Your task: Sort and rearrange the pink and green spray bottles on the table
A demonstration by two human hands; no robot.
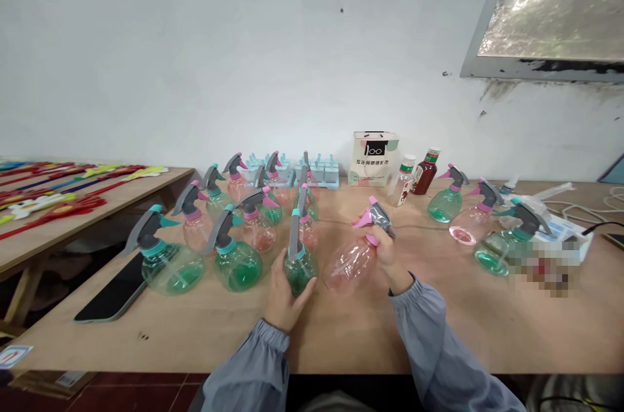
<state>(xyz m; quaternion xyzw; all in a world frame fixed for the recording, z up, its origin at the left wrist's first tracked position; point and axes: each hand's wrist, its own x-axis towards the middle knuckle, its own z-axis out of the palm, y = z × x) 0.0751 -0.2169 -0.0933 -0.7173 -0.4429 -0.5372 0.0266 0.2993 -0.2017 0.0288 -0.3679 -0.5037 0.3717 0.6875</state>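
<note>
My left hand is wrapped round the body of a green spray bottle with a grey and teal trigger head, standing upright at the table's front middle. To its right, my right hand grips a clear pink spray bottle by the neck, below its grey and pink head. That bottle is tilted, its base toward the left hand. Left of my hands stand several more spray bottles in rows, among them a green one and a pink one.
At right stand a green bottle, a pink bottle and another green bottle. A phone lies at left. Behind are a paper bag, a sauce bottle and light blue moulds. Cables lie far right.
</note>
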